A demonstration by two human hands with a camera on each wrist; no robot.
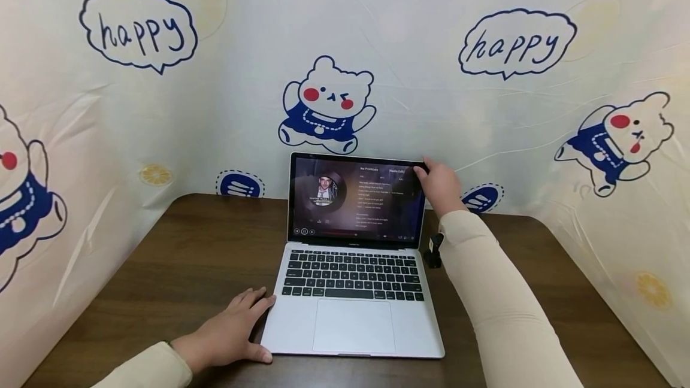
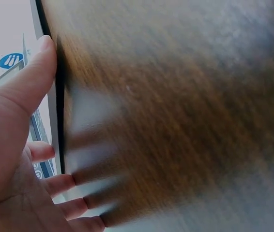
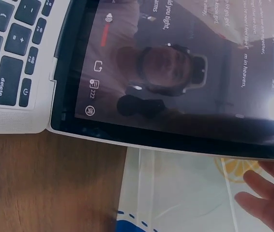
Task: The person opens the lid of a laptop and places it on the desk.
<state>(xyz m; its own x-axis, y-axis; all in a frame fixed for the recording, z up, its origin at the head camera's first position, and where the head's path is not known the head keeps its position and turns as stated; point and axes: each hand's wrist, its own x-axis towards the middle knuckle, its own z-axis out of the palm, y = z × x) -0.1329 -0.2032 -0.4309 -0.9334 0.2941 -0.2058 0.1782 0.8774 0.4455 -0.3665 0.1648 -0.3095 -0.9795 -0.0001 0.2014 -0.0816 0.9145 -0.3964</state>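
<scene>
A silver laptop [image 1: 296, 331] stands unfolded on the table, its screen [image 1: 334, 163] tilted back and lit with a music player and lyrics. At the screen's upper right corner my right hand [image 1: 443, 187] pinches the lid, thumb at the front; in the right wrist view its other fingers [image 3: 260, 205] reach behind the lid's edge. My left hand [image 1: 223, 333] lies spread beside the base's front left corner. In the left wrist view the left thumb [image 2: 40, 63] touches the base's edge, and the fingertips [image 2: 79, 205] are down on the wood.
The dark brown wooden table [image 1: 162, 256] extends to both sides of the laptop. A pale cloth [image 1: 420, 106] printed with bears and speech bubbles hangs close behind the screen and along both sides. A small black device [image 1: 433, 251] sits at the right wrist.
</scene>
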